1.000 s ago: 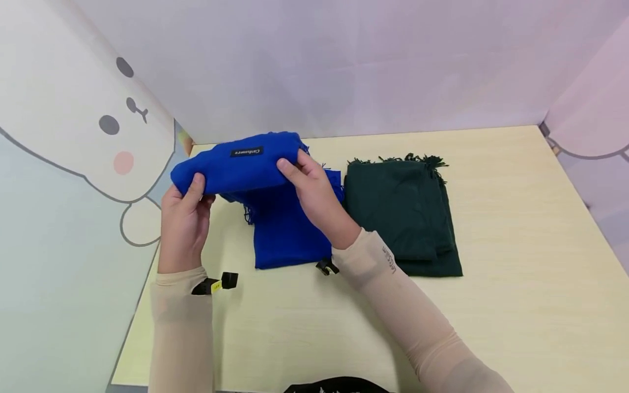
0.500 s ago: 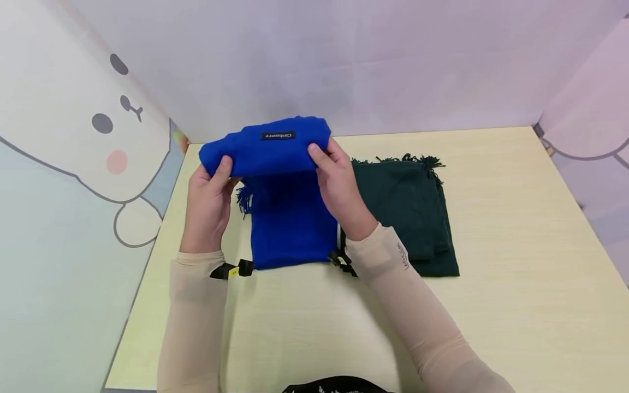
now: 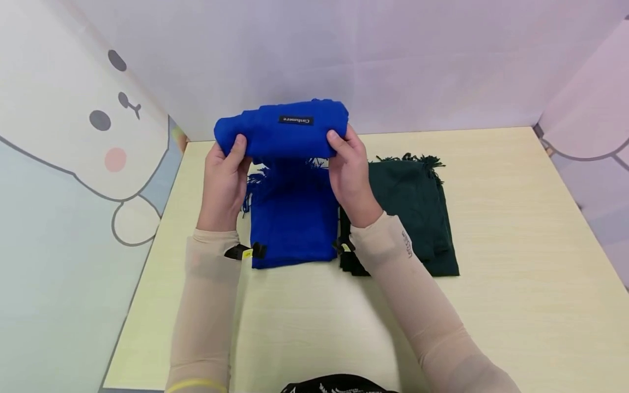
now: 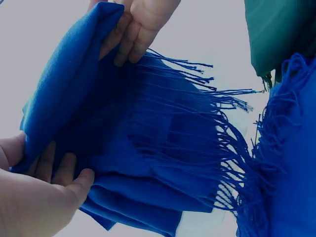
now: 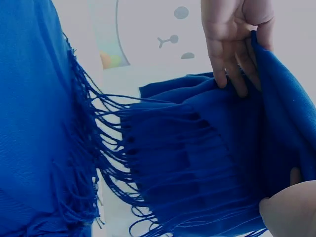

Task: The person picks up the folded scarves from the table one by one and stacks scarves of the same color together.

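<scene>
A bright blue scarf point(image 3: 290, 136) with a black "Cashmere" label is held up above the table in the head view. My left hand point(image 3: 225, 185) pinches its left end, thumb on top and fingers underneath. At its right end, my right hand point(image 3: 351, 177) grips it the same way. Long fringe hangs beneath the raised cloth in both wrist views. Below lies folded blue fringed fabric point(image 3: 295, 224) on the table; I cannot tell whether it is joined to the held part. Beside it, a folded dark green scarf point(image 3: 410, 213) has tassels at its far edge.
The pale wooden table point(image 3: 511, 229) meets a plain light wall point(image 3: 417, 65) at the back. A panel with a cartoon animal point(image 3: 115, 158) stands along the left side. A black item point(image 3: 339, 383) shows at the bottom edge.
Both hands have moved right and away from me, carrying the raised blue scarf. It now hangs level beyond the lower blue fabric, more of which is uncovered.
</scene>
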### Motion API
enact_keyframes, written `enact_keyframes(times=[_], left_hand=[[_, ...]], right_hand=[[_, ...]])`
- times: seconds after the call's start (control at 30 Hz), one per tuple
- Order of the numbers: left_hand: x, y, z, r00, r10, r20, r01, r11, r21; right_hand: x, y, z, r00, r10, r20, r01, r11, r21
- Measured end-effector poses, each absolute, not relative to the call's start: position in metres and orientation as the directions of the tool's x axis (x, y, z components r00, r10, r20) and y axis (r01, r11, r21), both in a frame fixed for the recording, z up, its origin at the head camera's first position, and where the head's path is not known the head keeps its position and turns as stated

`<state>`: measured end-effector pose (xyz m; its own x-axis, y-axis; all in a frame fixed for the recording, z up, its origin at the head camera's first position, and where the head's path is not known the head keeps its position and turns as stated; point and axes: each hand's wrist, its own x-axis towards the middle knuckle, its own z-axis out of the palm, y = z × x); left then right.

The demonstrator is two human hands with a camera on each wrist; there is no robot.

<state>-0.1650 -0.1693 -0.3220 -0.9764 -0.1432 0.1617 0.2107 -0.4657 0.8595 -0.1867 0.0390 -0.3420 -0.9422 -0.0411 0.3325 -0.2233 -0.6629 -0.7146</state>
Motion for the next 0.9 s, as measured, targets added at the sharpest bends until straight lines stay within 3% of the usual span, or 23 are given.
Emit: enact_keyframes(times=[0.2,0.4,0.53,0.7,0.9], left_hand=[[-0.171,-0.171,-0.336,-0.977,-0.127,0.169,0.207,-0.417,0.885],[-0.175,-0.182,-0.35,-0.992,-0.095,0.078,0.109,-0.386,0.916],[-0.177,-0.186,-0.347,-0.996,-0.072,0.055,0.08,-0.397,0.915],[-0.175,-0.185,-0.341,-0.989,-0.094,0.111,0.141,-0.434,0.89],[-0.169,-0.191,-0.36,-0.992,-0.11,0.068,0.113,-0.475,0.873]], right_hand=[[-0.192,0.039,-0.357,-0.95,-0.078,0.303,-0.168,-0.69,-0.704],[-0.192,0.045,-0.369,-0.955,-0.226,0.19,-0.028,-0.57,-0.821],[-0.196,0.046,-0.366,-0.951,-0.246,0.189,-0.031,-0.531,-0.847],[-0.196,0.042,-0.36,-0.941,-0.236,0.242,-0.065,-0.576,-0.815],[-0.191,0.041,-0.373,-0.946,-0.281,0.163,0.011,-0.529,-0.849]])
